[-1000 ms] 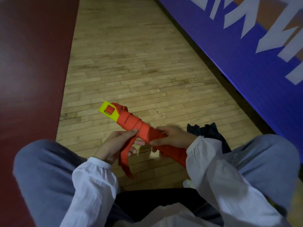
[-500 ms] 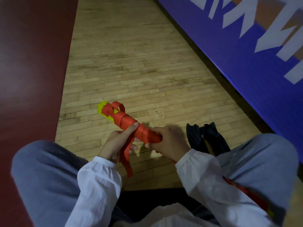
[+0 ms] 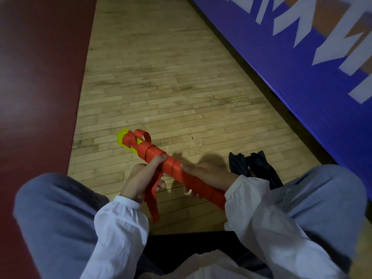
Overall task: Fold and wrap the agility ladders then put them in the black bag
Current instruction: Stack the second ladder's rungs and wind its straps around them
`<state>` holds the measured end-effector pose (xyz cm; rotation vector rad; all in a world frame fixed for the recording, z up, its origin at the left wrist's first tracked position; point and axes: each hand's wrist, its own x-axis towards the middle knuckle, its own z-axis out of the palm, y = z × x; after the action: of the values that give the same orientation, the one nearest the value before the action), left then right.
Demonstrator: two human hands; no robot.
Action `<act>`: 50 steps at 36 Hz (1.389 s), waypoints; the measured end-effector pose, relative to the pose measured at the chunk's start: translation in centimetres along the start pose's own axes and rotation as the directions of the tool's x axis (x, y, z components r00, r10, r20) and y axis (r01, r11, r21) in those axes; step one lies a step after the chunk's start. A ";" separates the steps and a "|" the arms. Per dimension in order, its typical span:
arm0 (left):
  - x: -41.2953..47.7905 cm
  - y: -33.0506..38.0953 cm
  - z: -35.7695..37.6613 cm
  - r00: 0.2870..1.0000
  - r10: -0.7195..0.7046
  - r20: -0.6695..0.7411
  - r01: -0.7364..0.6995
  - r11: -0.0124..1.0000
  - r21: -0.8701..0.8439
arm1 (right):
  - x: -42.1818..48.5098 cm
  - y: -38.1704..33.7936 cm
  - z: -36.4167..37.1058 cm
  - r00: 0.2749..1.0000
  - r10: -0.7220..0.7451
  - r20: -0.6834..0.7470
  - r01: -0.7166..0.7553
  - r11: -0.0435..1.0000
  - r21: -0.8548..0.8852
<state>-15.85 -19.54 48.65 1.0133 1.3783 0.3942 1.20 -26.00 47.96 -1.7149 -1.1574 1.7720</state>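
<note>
**Holding the ladder roll tight so the strap can't slip**

I am watching from far away through the head camera. The ladder bundle [image 3: 174, 170] is up off the wooden floor [image 3: 161, 87], held in front of the person who sits there. It slants from low on the right to high on the left. Red strap goes round and round it, and the yellow rung ends [image 3: 123, 137] poke out at the far tip.

The right hand [image 3: 209, 178] is wrapped around the low part of the bundle. I think that is to hold it steady. The left hand [image 3: 141, 182] has its thumb pressed on top of the wraps. Its fingers curl around the strap tail [image 3: 152, 200], which hangs down loose. I think the thumb sits there so the wraps do not come undone while the tail gets tucked in or tied.

The black bag [image 3: 255, 168] lies crumpled on the floor just beside the right leg [image 3: 322, 198]. I guess it is kept close so the bundle can go in with a short reach. The bundle is not in it yet.
</note>
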 end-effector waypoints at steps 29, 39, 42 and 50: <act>-0.2 0.6 -0.5 0.968 0.057 0.244 -0.040 0.996 -0.075 | 0.0 0.7 0.6 0.932 -0.203 -0.301 0.127 0.959 -0.254; -0.2 0.4 -0.5 0.979 0.107 0.171 -0.089 0.990 -0.105 | -0.1 0.6 1.2 0.944 -0.204 -0.261 0.117 0.942 -0.314; -0.3 0.4 -0.4 0.979 0.110 0.171 -0.096 0.991 -0.092 | -0.3 0.3 1.1 0.960 -0.163 -0.229 0.089 0.949 -0.302; 0.3 -0.6 -0.9 0.981 0.092 0.173 -0.084 0.995 -0.051 | 0.0 0.6 0.2 0.993 -0.015 -0.117 -0.004 0.987 -0.161</act>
<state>-16.79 -19.38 48.10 1.0504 1.1659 0.3896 1.13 -26.37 47.42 -1.8794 -1.2824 1.5874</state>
